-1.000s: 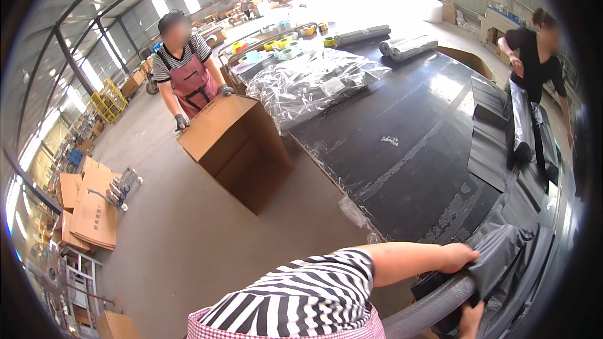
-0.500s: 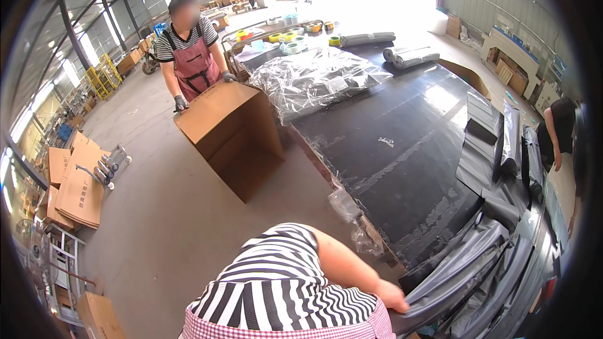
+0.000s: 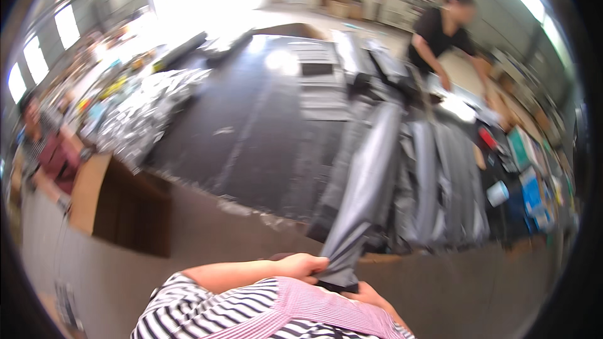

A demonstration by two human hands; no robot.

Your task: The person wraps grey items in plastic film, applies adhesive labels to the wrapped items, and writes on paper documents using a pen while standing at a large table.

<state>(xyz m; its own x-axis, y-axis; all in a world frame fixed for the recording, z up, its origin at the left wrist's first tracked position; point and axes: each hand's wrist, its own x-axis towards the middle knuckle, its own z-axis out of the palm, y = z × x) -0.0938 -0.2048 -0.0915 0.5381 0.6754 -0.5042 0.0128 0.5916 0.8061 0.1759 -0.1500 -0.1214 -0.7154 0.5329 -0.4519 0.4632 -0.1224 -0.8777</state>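
Cardboard: one open brown box [image 3: 119, 204] at far left, a person behind it. Foil: one crinkled silver heap [image 3: 147, 116] on the dark worktop [image 3: 251, 132]. One left hand [image 3: 301, 265], grip closed on the near end of one long grey roll [image 3: 364, 194] overhanging the worktop edge; one right hand [image 3: 370, 295] beneath it, grip unclear. Several more grey rolls [image 3: 440, 182] beside. One second person at far right.

long grey plastic-wrapped roll [image 3: 367, 188], near end off the black table.

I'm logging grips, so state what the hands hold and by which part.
Both hands grip the near end of a long grey rolled sheet: the left hand on its left edge, the right hand beneath it, partly hidden.
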